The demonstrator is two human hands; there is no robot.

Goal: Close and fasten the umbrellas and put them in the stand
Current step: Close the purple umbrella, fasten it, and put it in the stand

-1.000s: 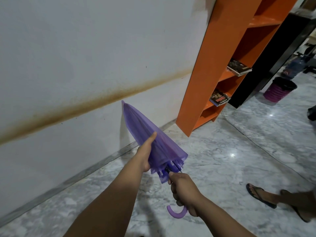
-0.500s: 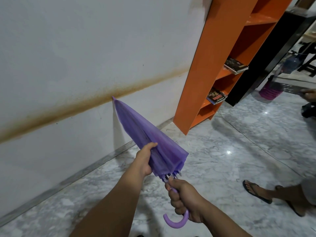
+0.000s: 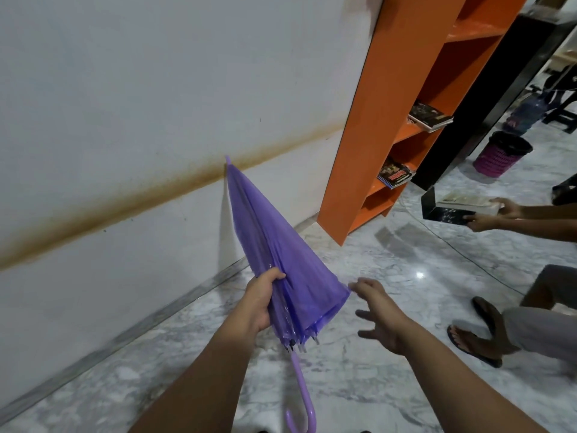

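Soft indoor light, floor point(image 3: 374, 307) glare, wide-angle distortion

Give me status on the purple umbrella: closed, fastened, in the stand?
Closed: the purple umbrella is folded into a loose cone. In hand: the left hand grips the canopy, while the right hand hangs open beside it, off the handle. Left: no strap visibly wrapped, and no stand clearly in view.

Left hand point(image 3: 260, 300) grips folded purple umbrella point(image 3: 274, 254) by its canopy, tip up near the stained wall point(image 3: 125, 120), hooked handle point(image 3: 301, 398) hanging free; right hand point(image 3: 382, 317) spread just beside canopy edge, over marble floor point(image 3: 359, 385), orange shelf point(image 3: 402, 104) behind.
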